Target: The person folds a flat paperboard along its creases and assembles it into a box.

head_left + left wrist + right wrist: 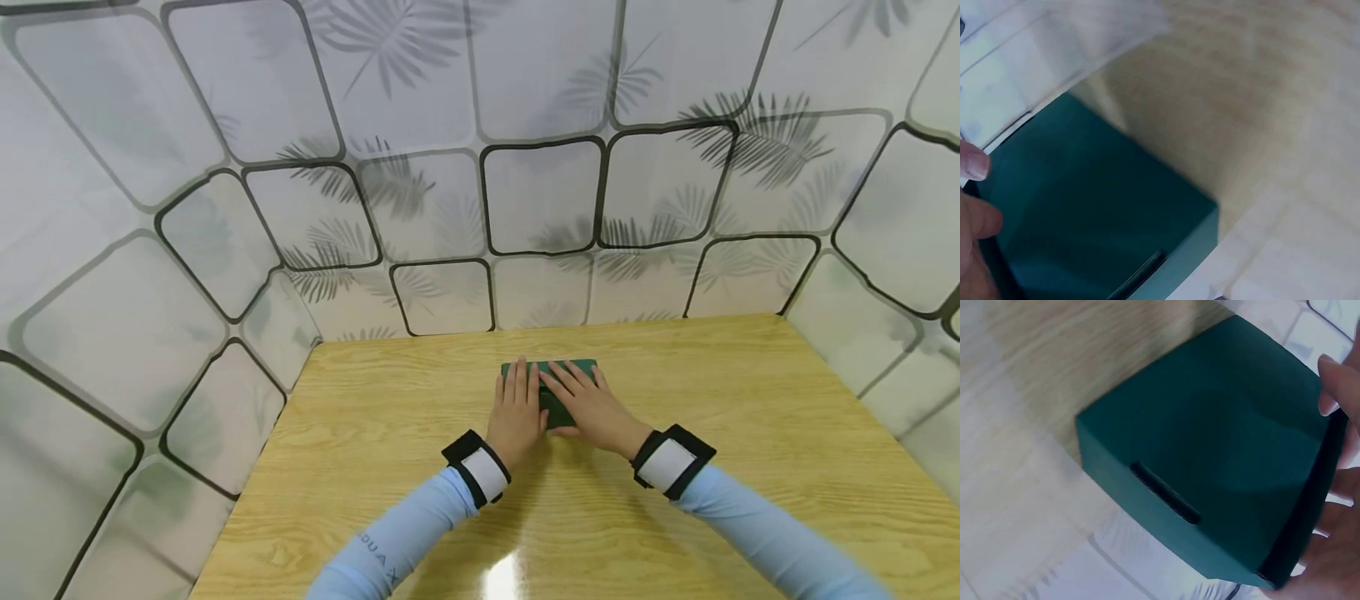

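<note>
A dark green box (557,412) sits on the wooden table, between and beneath both hands in the head view. My left hand (514,417) rests on its left part, fingers straight and pointing to the far side. Across the right part lies my right hand (596,410), its fingers spread and slanting inward. In the left wrist view the box (1097,194) fills the lower left, with fingers (979,217) at its edge. The right wrist view shows the box (1204,419), a short black strip (1163,492) on its edge and a dark band along the side near the fingers.
The wood-grain table (375,392) spreads around the box. Light curtains (540,196) with dark outlines and leaf prints enclose its back and sides. A bright reflection (501,577) lies on the near tabletop. Both wrists wear black straps (673,460) over light blue sleeves.
</note>
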`<action>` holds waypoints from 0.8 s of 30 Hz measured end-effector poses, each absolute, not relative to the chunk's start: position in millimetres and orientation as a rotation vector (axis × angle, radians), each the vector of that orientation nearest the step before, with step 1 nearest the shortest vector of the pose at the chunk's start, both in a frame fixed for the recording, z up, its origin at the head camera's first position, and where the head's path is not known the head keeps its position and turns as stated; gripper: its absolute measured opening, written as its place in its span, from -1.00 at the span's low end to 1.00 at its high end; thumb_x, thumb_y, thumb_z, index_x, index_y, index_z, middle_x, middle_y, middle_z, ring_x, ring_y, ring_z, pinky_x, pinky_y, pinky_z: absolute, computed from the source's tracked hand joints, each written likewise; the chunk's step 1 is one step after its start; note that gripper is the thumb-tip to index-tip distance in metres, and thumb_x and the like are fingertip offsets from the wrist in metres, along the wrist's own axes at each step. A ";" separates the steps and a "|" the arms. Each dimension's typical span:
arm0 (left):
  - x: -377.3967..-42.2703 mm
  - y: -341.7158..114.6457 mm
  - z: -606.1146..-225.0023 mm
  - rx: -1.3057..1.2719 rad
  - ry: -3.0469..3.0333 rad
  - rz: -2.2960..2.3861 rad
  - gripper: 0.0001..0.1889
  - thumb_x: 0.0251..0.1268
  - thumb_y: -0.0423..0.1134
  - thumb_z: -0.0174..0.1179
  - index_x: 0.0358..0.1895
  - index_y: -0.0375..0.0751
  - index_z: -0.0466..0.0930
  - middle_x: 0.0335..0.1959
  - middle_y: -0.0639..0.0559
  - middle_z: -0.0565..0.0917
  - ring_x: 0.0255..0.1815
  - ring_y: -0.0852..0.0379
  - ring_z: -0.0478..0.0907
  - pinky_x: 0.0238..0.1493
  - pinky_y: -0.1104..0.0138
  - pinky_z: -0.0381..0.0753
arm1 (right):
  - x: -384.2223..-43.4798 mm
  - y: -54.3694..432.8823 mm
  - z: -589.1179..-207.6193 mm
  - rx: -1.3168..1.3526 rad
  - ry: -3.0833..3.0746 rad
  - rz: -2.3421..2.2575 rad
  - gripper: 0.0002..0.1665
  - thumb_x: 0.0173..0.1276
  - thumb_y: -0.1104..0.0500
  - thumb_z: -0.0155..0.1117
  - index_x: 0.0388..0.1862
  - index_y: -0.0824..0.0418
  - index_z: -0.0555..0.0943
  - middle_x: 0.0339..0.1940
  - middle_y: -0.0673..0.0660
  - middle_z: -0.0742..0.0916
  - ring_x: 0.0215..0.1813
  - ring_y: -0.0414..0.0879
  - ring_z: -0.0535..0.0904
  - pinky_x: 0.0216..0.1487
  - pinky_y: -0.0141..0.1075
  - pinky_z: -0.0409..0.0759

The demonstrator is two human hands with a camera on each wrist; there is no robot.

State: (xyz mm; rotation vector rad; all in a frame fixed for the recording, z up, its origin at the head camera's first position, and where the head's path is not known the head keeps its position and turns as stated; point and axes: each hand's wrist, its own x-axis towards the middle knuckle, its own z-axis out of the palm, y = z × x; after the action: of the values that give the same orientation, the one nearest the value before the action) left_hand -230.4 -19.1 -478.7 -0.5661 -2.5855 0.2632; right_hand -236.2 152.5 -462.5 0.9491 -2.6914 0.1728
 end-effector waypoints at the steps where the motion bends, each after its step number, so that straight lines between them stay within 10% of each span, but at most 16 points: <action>1: -229.7 -19.0 -481.6 -0.557 -2.575 0.264 -0.25 0.35 0.15 0.12 0.43 -0.28 0.23 0.44 -0.23 0.28 0.44 -0.06 0.28 0.37 0.14 0.35 | -235.5 152.3 -464.6 0.955 -2.685 0.189 0.06 0.06 -0.12 0.50 0.45 0.29 0.28 0.45 0.35 0.35 0.45 0.34 0.23 0.24 0.41 0.22; 16: -224.9 -16.0 -501.4 -0.507 -2.521 0.335 -0.23 0.29 0.18 0.16 0.40 -0.26 0.25 0.41 -0.22 0.32 0.43 -0.07 0.29 0.36 0.19 0.33 | -228.9 148.3 -495.2 0.887 -2.625 0.274 0.35 -0.25 -0.12 0.68 0.45 0.28 0.14 0.48 0.41 0.22 0.46 0.41 0.09 0.25 0.40 0.21; 24: -227.1 -15.4 -481.1 -0.510 -2.646 0.298 -0.31 0.35 0.17 0.09 0.39 -0.19 0.30 0.39 -0.16 0.37 0.42 -0.02 0.31 0.35 0.14 0.35 | -237.6 153.7 -467.8 0.938 -2.742 0.420 0.12 0.00 -0.10 0.56 0.44 0.33 0.25 0.44 0.44 0.31 0.43 0.43 0.18 0.24 0.39 0.25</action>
State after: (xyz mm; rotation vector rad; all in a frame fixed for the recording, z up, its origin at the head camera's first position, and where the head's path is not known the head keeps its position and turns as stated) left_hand -227.1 -15.4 -481.1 -0.5099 -2.6461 0.2984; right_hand -237.6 153.7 -467.8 0.9383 -2.7422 0.4204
